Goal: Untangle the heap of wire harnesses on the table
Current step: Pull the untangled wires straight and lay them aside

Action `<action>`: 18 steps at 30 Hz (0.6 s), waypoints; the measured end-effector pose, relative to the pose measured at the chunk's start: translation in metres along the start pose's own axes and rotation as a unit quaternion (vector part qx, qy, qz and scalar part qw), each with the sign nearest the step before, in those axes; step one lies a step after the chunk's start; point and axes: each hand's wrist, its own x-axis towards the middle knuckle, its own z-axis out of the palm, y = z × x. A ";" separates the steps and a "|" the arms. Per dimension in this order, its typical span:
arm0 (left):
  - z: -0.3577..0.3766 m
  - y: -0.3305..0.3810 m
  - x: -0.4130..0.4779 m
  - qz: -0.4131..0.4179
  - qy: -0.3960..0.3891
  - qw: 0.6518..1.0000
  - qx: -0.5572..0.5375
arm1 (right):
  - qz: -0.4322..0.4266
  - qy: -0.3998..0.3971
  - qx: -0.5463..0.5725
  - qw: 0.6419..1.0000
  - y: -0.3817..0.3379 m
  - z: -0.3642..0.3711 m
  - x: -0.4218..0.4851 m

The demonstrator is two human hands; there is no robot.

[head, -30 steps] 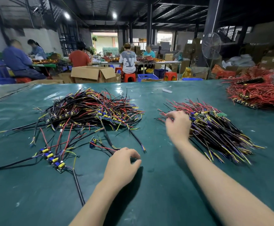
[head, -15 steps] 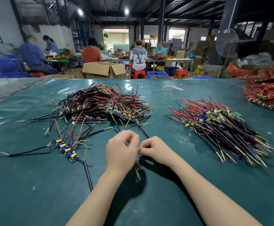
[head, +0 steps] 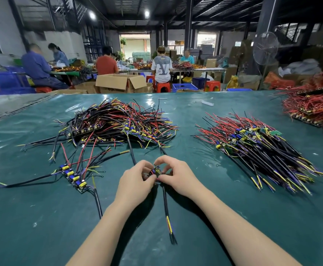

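A tangled heap of wire harnesses, black, red and yellow wires with small circuit boards, lies at the centre-left of the green table. In front of me my left hand and my right hand meet and both pinch one small harness board. Its black cable trails toward me, ending in yellow and red tips. Another black wire runs from under my left hand back to the heap. A loose harness strip with yellow and blue parts lies to the left.
A sorted, aligned pile of harnesses lies at the right. A heap of red wires sits at the far right edge. Beyond the table are cardboard boxes, stools, a fan and several seated people working.
My right hand left the sorted pile on the right and came to the middle. Both hands now meet and pinch one harness board, lifted slightly, with its cable trailing toward me.
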 end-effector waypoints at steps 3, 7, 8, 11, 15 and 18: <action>-0.003 0.006 0.003 -0.057 -0.006 0.975 -0.214 | -0.017 0.016 0.004 1.000 0.000 -0.001 0.000; -0.004 0.005 0.004 -0.057 -0.051 0.941 -0.329 | 0.032 0.066 0.103 0.992 -0.003 -0.005 0.002; -0.004 0.006 0.004 -0.046 -0.049 0.939 -0.338 | 0.043 0.071 0.146 0.986 -0.004 -0.006 0.002; 0.001 0.007 0.004 -0.048 -0.031 0.932 -0.357 | 0.081 0.064 0.292 0.951 -0.012 -0.005 0.000; 0.001 0.004 0.005 -0.098 -0.052 0.899 -0.424 | 0.109 0.039 0.340 0.933 -0.019 -0.002 -0.001; -0.002 0.003 0.006 -0.114 -0.049 0.892 -0.434 | 0.099 0.001 0.374 0.922 -0.017 -0.007 -0.002</action>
